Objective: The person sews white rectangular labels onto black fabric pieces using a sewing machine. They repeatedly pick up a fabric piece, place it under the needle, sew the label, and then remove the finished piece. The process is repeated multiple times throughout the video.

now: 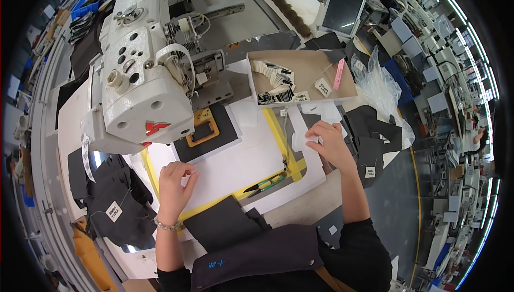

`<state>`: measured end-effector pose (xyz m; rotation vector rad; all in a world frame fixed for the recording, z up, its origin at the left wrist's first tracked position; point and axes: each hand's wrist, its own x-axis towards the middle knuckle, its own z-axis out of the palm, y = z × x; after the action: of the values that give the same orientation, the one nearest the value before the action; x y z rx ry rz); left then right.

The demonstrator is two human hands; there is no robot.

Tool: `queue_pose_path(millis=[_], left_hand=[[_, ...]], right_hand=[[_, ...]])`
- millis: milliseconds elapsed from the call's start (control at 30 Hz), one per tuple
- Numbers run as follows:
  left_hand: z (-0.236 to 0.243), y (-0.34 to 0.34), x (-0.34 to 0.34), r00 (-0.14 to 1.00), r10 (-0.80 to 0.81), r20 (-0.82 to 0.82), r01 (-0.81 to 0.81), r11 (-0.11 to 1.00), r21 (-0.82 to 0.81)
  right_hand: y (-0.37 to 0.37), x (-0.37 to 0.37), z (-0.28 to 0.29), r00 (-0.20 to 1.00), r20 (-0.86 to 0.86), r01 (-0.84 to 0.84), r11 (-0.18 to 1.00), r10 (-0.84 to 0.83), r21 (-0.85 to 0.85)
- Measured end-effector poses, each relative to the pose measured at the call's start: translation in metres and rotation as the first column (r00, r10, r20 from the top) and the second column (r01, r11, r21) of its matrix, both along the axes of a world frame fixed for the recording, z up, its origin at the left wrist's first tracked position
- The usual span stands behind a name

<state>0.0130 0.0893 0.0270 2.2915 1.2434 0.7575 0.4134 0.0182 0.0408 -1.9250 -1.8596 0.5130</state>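
— What is seen closest, at the lower edge?

— A dark apron [257, 257] is seen, and just beyond it a black fabric piece [222, 227] is laid on the bench [300, 209], near the left hand's wrist.

— How are the hands held?

— The left hand [174, 187] is rested on the white sheet [241, 158], fingers curled narrow with the fingertips pinched together; whether anything is held cannot be told. The right hand [329, 144] is laid flat, fingers spread loosely, on small white paper pieces [301, 141] at the sheet's right edge.

— And between the hands?

— Green-handled snips [265, 184] are laid on the yellow tape border [284, 147], nearer the right hand.

— Further out?

— Beyond the left hand, a black panel [227, 131] with a yellow-framed clamp [204, 127] is placed under the white sewing machine [144, 72]. Beyond the right hand, a cardboard tray [310, 67] of striped labels [276, 75] is set. Black tagged pieces [115, 206] are piled left of the left hand, others [375, 142] right of the right hand.
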Motion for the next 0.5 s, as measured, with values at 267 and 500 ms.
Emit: queue_pose_path(millis=[267, 500], left_hand=[[-0.003, -0.002, 0.003, 1.0, -0.015, 0.002, 0.015, 1.0, -0.005], [-0.002, -0.002, 0.007, 0.999, -0.033, 0.023, 0.032, 0.999, 0.009]], right_hand=[[0.009, 0.007, 0.003, 0.998, 0.04, -0.054, 0.998, 0.053, 0.026], [0.079, 0.073, -0.006, 0.922, 0.181, 0.253, 0.885, -0.344, 0.391]])
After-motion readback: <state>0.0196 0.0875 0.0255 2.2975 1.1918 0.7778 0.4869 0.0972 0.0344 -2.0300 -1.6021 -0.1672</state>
